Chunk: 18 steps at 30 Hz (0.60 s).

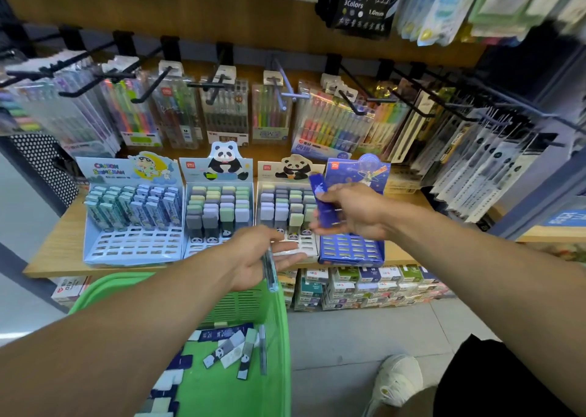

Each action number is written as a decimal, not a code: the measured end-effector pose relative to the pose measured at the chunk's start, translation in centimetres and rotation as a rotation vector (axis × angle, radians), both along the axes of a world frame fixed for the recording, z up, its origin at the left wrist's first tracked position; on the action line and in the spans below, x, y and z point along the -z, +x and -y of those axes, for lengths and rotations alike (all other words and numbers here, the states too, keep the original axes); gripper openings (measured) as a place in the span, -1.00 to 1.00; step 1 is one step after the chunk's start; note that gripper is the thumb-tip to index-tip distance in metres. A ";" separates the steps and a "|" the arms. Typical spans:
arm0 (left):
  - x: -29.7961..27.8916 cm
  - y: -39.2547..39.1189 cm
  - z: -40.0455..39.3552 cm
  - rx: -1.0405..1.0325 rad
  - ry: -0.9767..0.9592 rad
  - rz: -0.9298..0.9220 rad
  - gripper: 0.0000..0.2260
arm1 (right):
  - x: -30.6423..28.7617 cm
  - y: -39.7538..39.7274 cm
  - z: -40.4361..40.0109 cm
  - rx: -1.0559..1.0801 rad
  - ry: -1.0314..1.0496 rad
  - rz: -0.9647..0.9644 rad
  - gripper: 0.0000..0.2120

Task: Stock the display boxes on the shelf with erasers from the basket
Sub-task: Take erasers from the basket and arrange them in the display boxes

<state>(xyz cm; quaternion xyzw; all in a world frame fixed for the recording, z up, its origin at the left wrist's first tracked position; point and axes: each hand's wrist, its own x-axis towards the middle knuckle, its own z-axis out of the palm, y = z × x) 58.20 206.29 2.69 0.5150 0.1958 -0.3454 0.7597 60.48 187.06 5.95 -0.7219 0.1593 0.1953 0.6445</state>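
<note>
Shelf [57,258] carries four display boxes side by side, tilted back so stock faces out. Green basket [279,337] sits below the left arm, loose erasers [228,351] on its bottom, within reach. Blue box [352,248] at right has empty front slots, likely the next target. Right hand [355,213] grip is closed on dark blue erasers [323,204] just above it. Left hand [257,258] holds a slim pale eraser [269,270], fingers loosely curled. Readable: "Crayon Shinchan", "deli", "3Colors 1.0mm".
</note>
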 end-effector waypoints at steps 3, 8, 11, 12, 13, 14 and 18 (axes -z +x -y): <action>-0.1 0.1 -0.5 0.004 -0.008 -0.019 -0.68 | 0.8 -0.5 3.3 -0.252 -0.467 -0.111 -0.84; -0.2 0.2 -0.2 0.077 0.072 0.043 -0.55 | 2.2 -0.5 7.1 -0.277 -0.905 -0.106 -0.82; 0.1 0.0 0.0 0.125 0.121 0.078 -0.70 | 2.8 0.3 9.1 -0.265 -1.076 -0.082 -0.92; 0.1 -0.1 0.1 0.130 0.129 0.083 -0.73 | 3.1 0.5 9.7 -0.257 -1.150 -0.058 -0.94; 0.2 -0.1 0.1 0.129 0.133 0.085 -0.75 | 3.4 0.7 10.1 -0.229 -1.204 -0.033 -0.96; 0.3 -0.1 0.1 0.124 0.135 0.086 -0.76 | 3.8 0.8 10.5 -0.201 -1.236 -0.012 -0.94; 0.5 -0.1 0.1 0.104 0.158 0.100 -0.78 | 4.6 1.3 11.1 -0.173 -1.298 0.060 -0.80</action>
